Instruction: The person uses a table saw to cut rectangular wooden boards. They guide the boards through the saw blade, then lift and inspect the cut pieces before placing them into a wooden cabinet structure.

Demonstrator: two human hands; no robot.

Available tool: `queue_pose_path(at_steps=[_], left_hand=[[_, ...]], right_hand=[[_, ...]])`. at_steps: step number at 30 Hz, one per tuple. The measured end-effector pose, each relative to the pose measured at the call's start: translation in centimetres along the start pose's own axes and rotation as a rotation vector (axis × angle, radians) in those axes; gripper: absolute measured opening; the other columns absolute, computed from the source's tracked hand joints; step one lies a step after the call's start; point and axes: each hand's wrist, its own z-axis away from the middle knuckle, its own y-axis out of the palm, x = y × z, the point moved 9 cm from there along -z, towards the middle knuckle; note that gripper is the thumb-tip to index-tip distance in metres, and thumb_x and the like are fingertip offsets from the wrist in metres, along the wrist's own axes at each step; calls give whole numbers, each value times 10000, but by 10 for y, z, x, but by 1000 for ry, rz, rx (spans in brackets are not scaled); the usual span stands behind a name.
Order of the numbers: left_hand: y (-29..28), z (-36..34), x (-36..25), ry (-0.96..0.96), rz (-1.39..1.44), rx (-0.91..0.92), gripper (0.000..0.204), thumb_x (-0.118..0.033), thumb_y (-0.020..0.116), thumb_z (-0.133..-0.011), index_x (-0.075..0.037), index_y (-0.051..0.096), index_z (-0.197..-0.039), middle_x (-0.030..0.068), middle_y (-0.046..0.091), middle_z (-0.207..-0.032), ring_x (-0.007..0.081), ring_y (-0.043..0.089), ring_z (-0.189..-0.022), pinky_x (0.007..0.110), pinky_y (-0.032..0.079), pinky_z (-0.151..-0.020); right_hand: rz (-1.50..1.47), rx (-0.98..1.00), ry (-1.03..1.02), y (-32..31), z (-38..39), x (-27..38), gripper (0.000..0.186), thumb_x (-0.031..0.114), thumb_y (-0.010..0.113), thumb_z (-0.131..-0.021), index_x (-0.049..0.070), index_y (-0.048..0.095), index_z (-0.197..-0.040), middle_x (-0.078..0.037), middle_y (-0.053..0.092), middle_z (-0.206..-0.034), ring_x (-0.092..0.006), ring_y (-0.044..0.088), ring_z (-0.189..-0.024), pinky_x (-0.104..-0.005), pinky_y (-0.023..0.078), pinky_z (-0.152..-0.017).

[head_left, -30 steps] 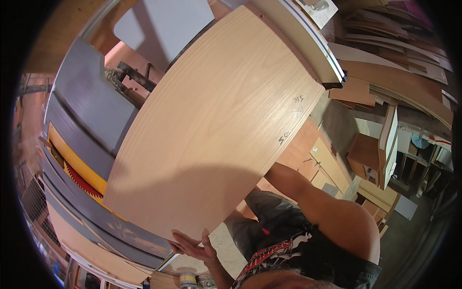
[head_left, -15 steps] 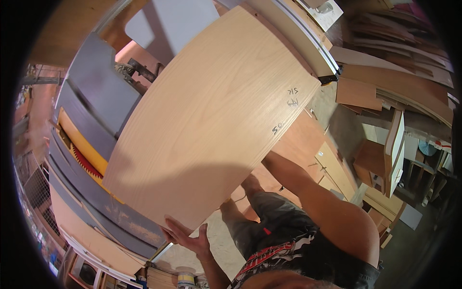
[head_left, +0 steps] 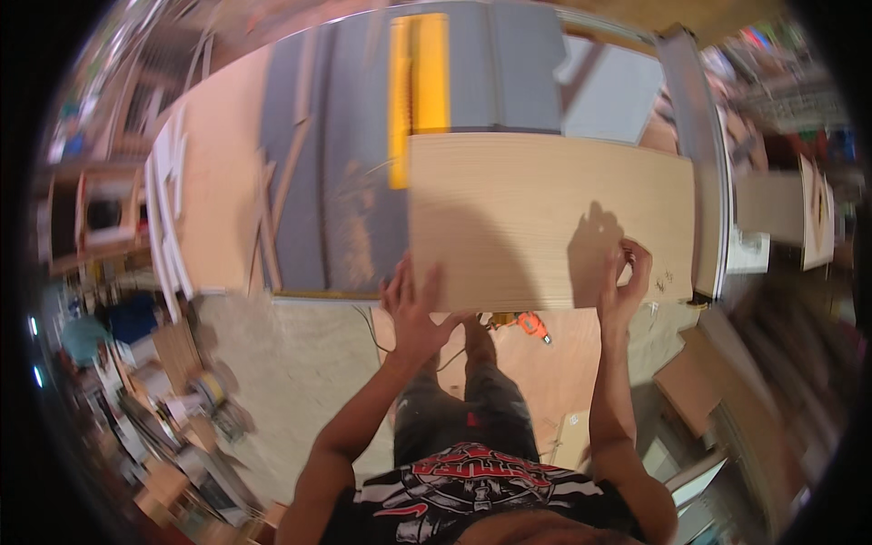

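In a cluttered workshop, blurred toward both sides, a grey machine table [head_left: 363,91] stands above a pale concrete floor [head_left: 282,354]. A pale wood-grained board [head_left: 518,191] lies across its right part — the left edge over the near end of a yellow slotted insert [head_left: 434,73], the right edge at or just beside an upright fence [head_left: 708,227]. The person's left hand [head_left: 418,329] is at the board's near left corner, fingers spread and thumb held apart; the right hand [head_left: 625,295] is near the right end, fingers curled toward the thumb with nothing visible between them. Contact there cannot be told. The placing looks done; no cut shows across the board, and what remains is unclear. The near edge appears to reach slightly past the table's front. Sawdust [head_left: 356,227] and thin wood strips [head_left: 289,173] lie leftward — the side with most room, while the fence bounds the right.
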Motion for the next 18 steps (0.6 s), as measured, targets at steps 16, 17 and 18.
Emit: queue_pose_path(at_steps=[16, 17, 18], left_hand=[[58, 166, 162, -652, 944, -229, 323, -163, 694, -909, -32, 659, -1202, 81, 723, -1079, 192, 685, -931, 324, 522, -825], [74, 170, 181, -663, 973, -252, 326, -177, 671, -929, -19, 644, -1213, 81, 720, -1081, 198, 675, -966, 329, 515, -852], [87, 164, 205, -672, 1001, -276, 332, -191, 647, -948, -6, 630, -1223, 80, 718, -1083, 203, 666, -1000, 334, 508, -880]], right_hand=[[693, 237, -158, 113, -86, -2, 664, 593, 369, -1021, 210, 361, -1564, -120, 289, -1632, -402, 216, -1496, -625, 176, -1159], [695, 232, -178, 116, -86, 1, 662, 594, 363, -1022, 208, 367, -1560, -122, 300, -1625, -405, 225, -1490, -627, 190, -1151], [696, 226, -198, 119, -86, 6, 660, 595, 357, -1022, 206, 372, -1556, -124, 310, -1618, -407, 235, -1483, -628, 204, -1144]])
